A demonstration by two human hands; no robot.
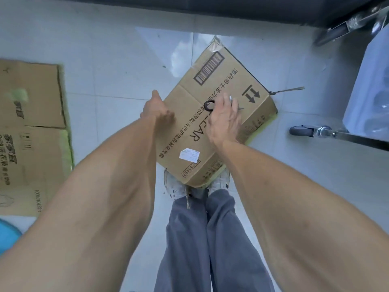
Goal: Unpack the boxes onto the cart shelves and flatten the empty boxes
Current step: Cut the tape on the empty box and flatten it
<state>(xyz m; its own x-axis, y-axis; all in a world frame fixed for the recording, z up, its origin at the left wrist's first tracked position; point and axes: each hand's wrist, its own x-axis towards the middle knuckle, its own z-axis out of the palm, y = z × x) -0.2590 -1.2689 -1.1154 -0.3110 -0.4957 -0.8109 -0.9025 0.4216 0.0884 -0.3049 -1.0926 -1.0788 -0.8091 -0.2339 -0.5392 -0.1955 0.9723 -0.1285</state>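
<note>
Trouser legs (210, 239) and pale shoes (175, 186), nearest item: toes sit under the near corner of the cardboard box (214, 131), which lies on the tiled floor (105, 60) with its printed face up.
Hands, on the box: left hand (156, 111) grips the left edge, fingers curled over it; right hand (225, 121) rests on the printed face, apparently pinching scissors (212, 105), of which a dark finger loop and a pale metal tip show, the exact finger hold hidden.
Risk, judged: the blade may slip off the tape toward the left hand or the shoes; the box may skid on the glossy tile; a deep cut may score any contents.
Loose tape strip (287, 90), at the box's far right edge: a likely snag.
Flattened boxes (31, 133), left of the box, well apart.
Cart (357, 114), right of the box: caster and frame stand near its right side, narrowing working room.
</note>
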